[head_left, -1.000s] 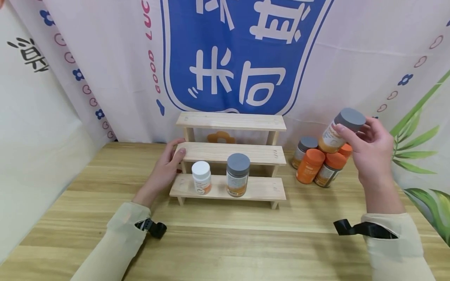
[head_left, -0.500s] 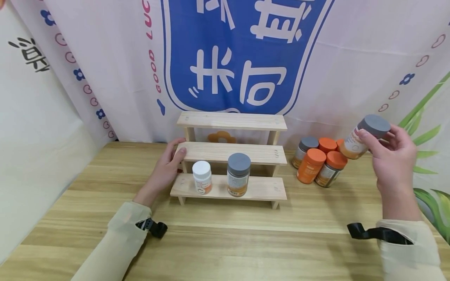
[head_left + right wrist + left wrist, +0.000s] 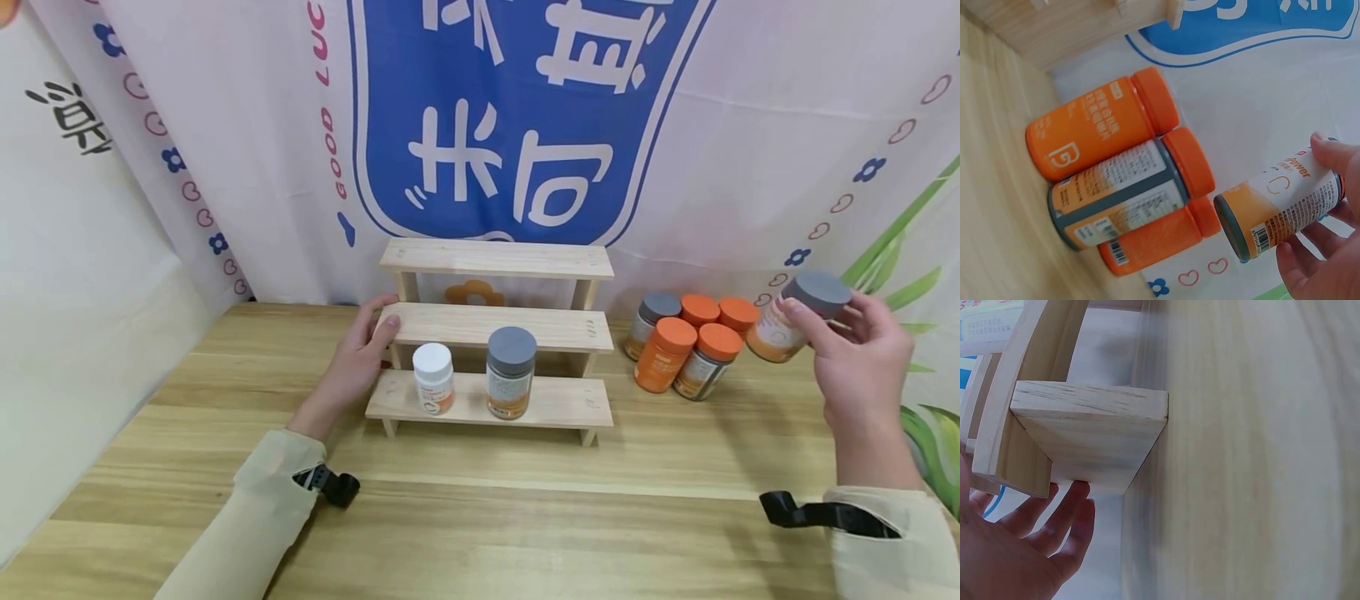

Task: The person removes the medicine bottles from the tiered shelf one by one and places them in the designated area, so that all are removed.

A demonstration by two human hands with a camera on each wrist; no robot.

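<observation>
My left hand (image 3: pixel 358 357) holds the left end of the middle step of a three-step wooden shelf (image 3: pixel 491 327). Its thumb lies at the step's edge; in the left wrist view, fingertips (image 3: pixel 1079 490) touch the wood. On the lowest step stand a white-capped pill bottle (image 3: pixel 433 380) and a grey-capped supplement bottle (image 3: pixel 512 375). Over at the right, my right hand (image 3: pixel 862 362) grips another grey-capped supplement bottle (image 3: pixel 777 333), tilted, with thumb and fingers around its upper part. It overlaps the right edge of a bottle cluster in the head view.
Several orange-capped bottles (image 3: pixel 666 357) and one grey-capped bottle (image 3: pixel 651 325) stand close together right of the shelf. A printed cloth (image 3: pixel 300 167) hangs behind the wooden table (image 3: pixel 480 525). A plant print (image 3: pixel 892 250) shows at far right.
My right hand has carried the grey-capped bottle rightward from above the cluster, then lowered it beside the cluster. An orange-capped bottle behind it has come into view. My left hand stays put.
</observation>
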